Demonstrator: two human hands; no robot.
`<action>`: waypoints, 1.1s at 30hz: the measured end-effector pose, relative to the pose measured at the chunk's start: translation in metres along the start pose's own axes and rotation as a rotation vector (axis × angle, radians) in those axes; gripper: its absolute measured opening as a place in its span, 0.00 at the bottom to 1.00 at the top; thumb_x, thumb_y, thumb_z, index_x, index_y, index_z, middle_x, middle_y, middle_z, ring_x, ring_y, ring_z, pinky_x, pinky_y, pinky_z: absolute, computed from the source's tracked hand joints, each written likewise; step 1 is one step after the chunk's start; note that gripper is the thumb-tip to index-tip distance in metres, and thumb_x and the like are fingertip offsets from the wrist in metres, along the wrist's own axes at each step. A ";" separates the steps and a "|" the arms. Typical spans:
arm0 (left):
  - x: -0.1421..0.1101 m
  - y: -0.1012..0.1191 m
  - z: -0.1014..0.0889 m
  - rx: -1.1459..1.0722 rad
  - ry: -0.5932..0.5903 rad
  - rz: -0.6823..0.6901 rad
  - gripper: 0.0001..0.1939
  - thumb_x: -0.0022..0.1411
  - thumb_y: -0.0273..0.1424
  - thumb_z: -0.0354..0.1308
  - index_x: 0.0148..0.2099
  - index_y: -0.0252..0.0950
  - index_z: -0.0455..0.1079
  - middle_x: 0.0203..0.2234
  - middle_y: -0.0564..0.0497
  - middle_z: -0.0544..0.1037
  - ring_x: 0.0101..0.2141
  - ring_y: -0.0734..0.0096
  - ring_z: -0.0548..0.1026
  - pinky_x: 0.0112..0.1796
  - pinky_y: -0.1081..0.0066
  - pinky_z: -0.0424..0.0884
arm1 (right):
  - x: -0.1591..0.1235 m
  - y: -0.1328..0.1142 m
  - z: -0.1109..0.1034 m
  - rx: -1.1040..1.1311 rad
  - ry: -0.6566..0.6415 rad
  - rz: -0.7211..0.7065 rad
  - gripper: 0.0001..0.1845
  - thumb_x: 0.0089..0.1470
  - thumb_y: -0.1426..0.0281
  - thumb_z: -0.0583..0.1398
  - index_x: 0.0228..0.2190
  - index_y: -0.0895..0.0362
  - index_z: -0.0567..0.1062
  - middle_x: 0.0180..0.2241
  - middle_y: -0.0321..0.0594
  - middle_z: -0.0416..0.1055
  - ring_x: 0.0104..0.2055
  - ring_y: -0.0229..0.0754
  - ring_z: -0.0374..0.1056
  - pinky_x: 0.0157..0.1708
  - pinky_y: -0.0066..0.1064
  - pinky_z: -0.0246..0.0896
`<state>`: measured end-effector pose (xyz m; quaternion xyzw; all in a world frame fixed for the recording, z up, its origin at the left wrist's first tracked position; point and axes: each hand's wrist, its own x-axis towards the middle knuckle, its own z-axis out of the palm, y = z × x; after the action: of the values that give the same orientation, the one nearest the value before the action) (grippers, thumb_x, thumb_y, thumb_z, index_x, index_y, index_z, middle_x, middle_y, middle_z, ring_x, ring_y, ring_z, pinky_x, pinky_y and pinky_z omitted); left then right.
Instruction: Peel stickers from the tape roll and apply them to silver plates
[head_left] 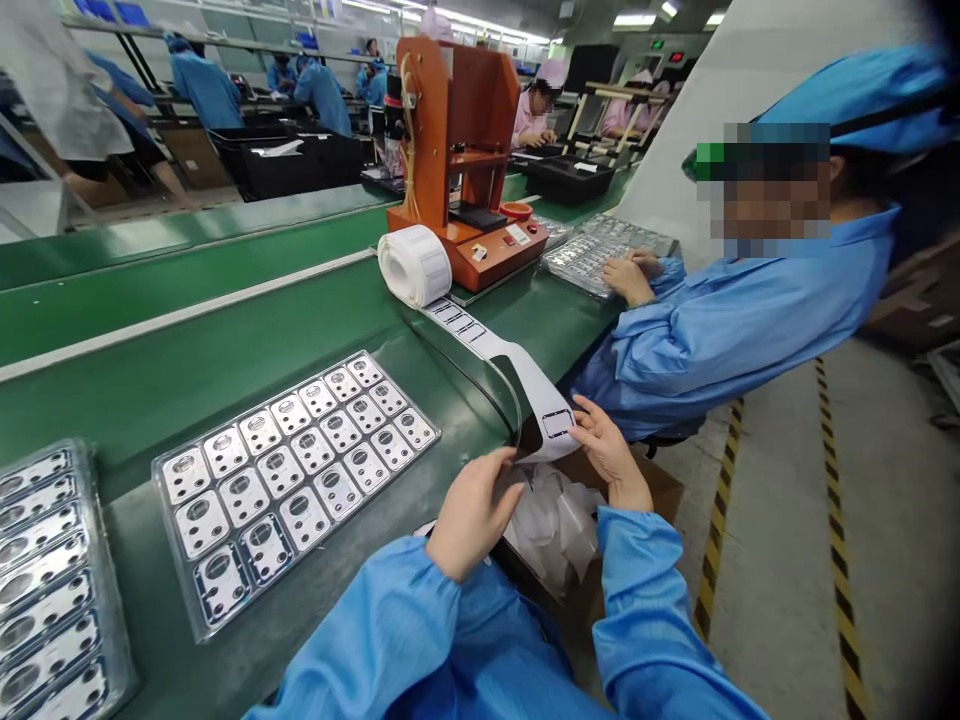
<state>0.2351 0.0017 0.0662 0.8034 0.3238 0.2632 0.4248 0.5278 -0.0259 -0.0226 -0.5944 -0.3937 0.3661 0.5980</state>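
Observation:
A white backing strip (517, 375) with black rectangular frame stickers runs down from a roll (414, 266) and curves over the table's edge. My right hand (611, 455) pinches its right edge beside one black frame sticker (557, 424). My left hand (476, 510) is closed at the strip's lower left edge, its fingertips partly hidden. To the left lies a clear plastic tray (169, 520) with rows of silver plates (281, 470). Dark frames show around two plates in its near row; most others look plain.
A second tray of plates (45, 590) lies far left. An orange press (457, 170) stands behind the roll. Crumpled white backing (555, 530) hangs below my hands. At right, a co-worker in blue (720, 310) handles another tray (592, 250). Black bins (292, 165) stand beyond.

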 end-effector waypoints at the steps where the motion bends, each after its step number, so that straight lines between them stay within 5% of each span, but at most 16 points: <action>1: 0.016 0.002 0.007 -0.026 -0.011 -0.014 0.25 0.62 0.30 0.58 0.61 0.36 0.64 0.50 0.43 0.76 0.50 0.59 0.74 0.52 0.59 0.71 | -0.001 -0.008 0.002 -0.005 0.003 -0.025 0.40 0.44 0.57 0.69 0.58 0.47 0.65 0.46 0.40 0.74 0.45 0.46 0.72 0.47 0.39 0.67; 5: 0.067 0.005 0.027 -0.163 -0.027 -0.121 0.38 0.59 0.34 0.62 0.69 0.37 0.52 0.54 0.40 0.73 0.48 0.58 0.75 0.48 0.60 0.73 | 0.004 -0.040 0.010 -0.058 -0.050 -0.084 0.39 0.45 0.56 0.69 0.57 0.49 0.66 0.48 0.42 0.73 0.48 0.48 0.71 0.49 0.40 0.68; 8: 0.085 0.001 0.034 -0.202 0.009 -0.080 0.40 0.59 0.28 0.60 0.70 0.40 0.49 0.50 0.44 0.75 0.43 0.64 0.76 0.45 0.65 0.73 | 0.011 -0.059 0.017 -0.126 -0.136 -0.092 0.34 0.44 0.56 0.70 0.51 0.51 0.72 0.47 0.44 0.75 0.47 0.49 0.72 0.49 0.41 0.68; 13: 0.095 -0.007 0.033 -0.118 0.124 -0.124 0.24 0.59 0.22 0.56 0.58 0.39 0.66 0.34 0.51 0.79 0.34 0.67 0.76 0.40 0.69 0.70 | 0.025 -0.079 0.030 -0.267 -0.245 -0.111 0.27 0.41 0.53 0.71 0.41 0.55 0.77 0.40 0.44 0.78 0.41 0.50 0.74 0.44 0.41 0.70; 19: 0.099 -0.012 0.025 -0.121 0.183 -0.140 0.09 0.61 0.25 0.56 0.43 0.37 0.72 0.31 0.53 0.79 0.34 0.71 0.76 0.37 0.73 0.69 | 0.031 -0.098 0.041 -0.464 -0.256 -0.205 0.17 0.45 0.54 0.67 0.30 0.56 0.79 0.31 0.41 0.74 0.37 0.49 0.71 0.42 0.42 0.68; 25: 0.098 -0.015 0.025 -0.127 0.187 -0.156 0.09 0.62 0.26 0.57 0.45 0.38 0.72 0.35 0.51 0.81 0.37 0.69 0.78 0.40 0.71 0.71 | 0.015 -0.125 0.047 -0.999 -0.131 -0.656 0.14 0.56 0.66 0.61 0.45 0.53 0.77 0.46 0.46 0.71 0.50 0.51 0.67 0.49 0.44 0.62; 29: 0.095 -0.014 0.024 -0.129 0.178 -0.139 0.09 0.61 0.25 0.57 0.44 0.38 0.73 0.37 0.51 0.81 0.39 0.68 0.78 0.42 0.71 0.71 | 0.007 -0.137 0.058 -1.386 -0.177 -0.883 0.11 0.62 0.71 0.56 0.42 0.55 0.77 0.43 0.46 0.75 0.45 0.48 0.70 0.42 0.40 0.59; 33: 0.094 -0.015 0.023 -0.122 0.169 -0.129 0.08 0.62 0.25 0.56 0.43 0.38 0.73 0.36 0.51 0.81 0.39 0.69 0.78 0.42 0.71 0.71 | 0.004 -0.140 0.066 -1.519 -0.260 -0.957 0.12 0.65 0.71 0.54 0.35 0.56 0.77 0.33 0.42 0.77 0.37 0.43 0.70 0.44 0.39 0.54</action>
<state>0.3080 0.0664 0.0563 0.7285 0.3928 0.3213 0.4601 0.4655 0.0023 0.1162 -0.5556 -0.7987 -0.2155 0.0840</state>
